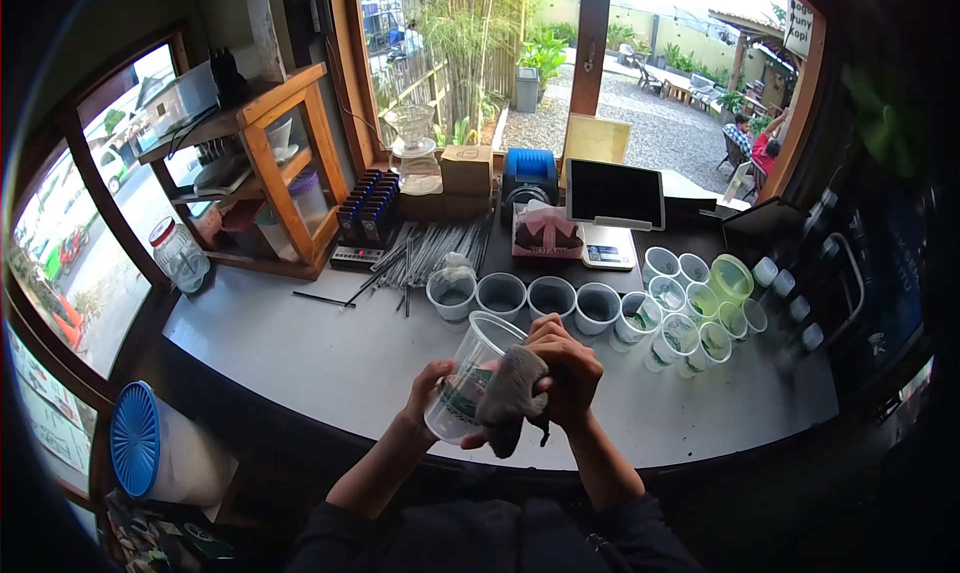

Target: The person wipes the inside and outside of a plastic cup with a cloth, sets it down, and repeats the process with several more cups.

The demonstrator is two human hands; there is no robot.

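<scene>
A clear plastic cup (455,385) with a green print is tilted over the front of the counter, its rim up and to the right. My left hand (428,388) is wrapped round its left side. In my right hand (565,368) is a bunched grey cloth (512,398), which lies against the cup's right side and hides part of it. Just beyond my hands stands a row of clear cups (502,295), and more cups (675,338) are grouped to the right, some greenish.
Behind the cups lie many wrapped straws (430,253), a tissue box (545,235), a tablet (615,193) and a scale (608,248). A wooden cabinet (310,163) and a glass jar (180,256) stand left. A blue-lidded container (135,440) is below the counter (280,348).
</scene>
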